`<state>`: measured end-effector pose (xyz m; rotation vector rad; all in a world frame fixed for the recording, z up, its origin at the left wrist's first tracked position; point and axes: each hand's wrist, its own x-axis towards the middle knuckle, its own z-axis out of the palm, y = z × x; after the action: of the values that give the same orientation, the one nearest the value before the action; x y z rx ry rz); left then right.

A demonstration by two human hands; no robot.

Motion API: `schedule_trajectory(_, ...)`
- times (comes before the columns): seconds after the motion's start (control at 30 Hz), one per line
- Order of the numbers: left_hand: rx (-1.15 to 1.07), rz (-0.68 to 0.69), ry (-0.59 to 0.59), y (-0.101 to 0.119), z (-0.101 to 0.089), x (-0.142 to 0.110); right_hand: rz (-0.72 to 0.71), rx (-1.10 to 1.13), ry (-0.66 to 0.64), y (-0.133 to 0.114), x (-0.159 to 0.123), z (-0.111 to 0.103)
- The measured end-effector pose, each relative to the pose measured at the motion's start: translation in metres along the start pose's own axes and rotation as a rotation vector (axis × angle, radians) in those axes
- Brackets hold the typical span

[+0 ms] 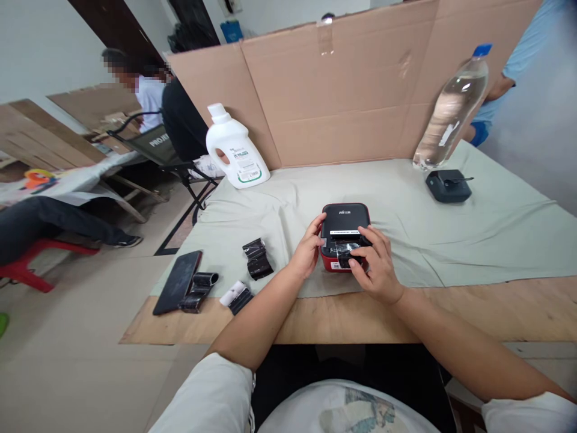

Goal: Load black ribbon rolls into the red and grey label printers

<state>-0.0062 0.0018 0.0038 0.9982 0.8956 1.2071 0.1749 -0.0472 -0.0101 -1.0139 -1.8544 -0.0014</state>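
Note:
A compact black-and-red label printer [346,218] sits on the cloth in front of me. A shiny black strip [343,255] lies across its near end, by the slot. Against the printer's left side is my left hand [309,252], its fingers curled along the edge to hold it. My right hand [377,267] is bent over the near right corner, thumb and fingers closed on the black strip. The strip's part under those fingers is hidden. To the left lie a curled black strip [258,258] and a black-and-white strip piece [237,296], near my left forearm.
A dark phone-like slab [178,282] with another curled black strip [198,291] lies at the left edge. A white jug [237,147], a cardboard partition [342,102], a clear water bottle [455,114] and a dark box-shaped device [448,186] stand farther back. Other people sit beyond.

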Motion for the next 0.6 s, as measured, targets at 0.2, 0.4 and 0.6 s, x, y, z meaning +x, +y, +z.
schedule_trajectory(0.2,0.029,-0.058,0.008,0.0086,0.0048,0.0091,0.013,-0.029,-0.001,-0.0029,-0.0017,0.0015)
schedule_trajectory(0.4,0.045,-0.047,-0.017,0.0059,0.0045,0.0086,0.029,-0.007,-0.026,-0.0045,-0.0041,0.0034)
schedule_trajectory(0.6,0.007,-0.016,-0.04,0.0008,0.001,0.0074,-0.054,0.045,-0.022,0.0027,-0.0033,0.0016)
